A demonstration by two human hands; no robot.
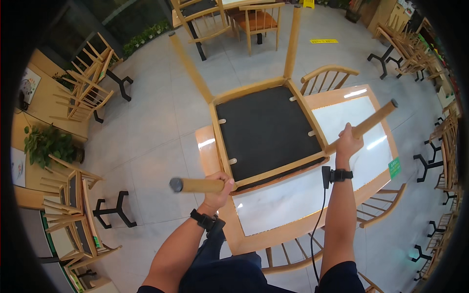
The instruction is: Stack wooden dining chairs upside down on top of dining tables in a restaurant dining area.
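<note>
we have the upturned chair (266, 132) resting seat-down on the worktop (293, 205), left hand (217, 188) and right hand (348, 142) each clamped round a leg; letting go remains.

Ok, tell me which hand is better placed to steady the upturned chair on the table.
Either: both hands grip a leg. The left hand holds nearer the chair seat frame, so probably steadier; the right hand grips further out.
</note>
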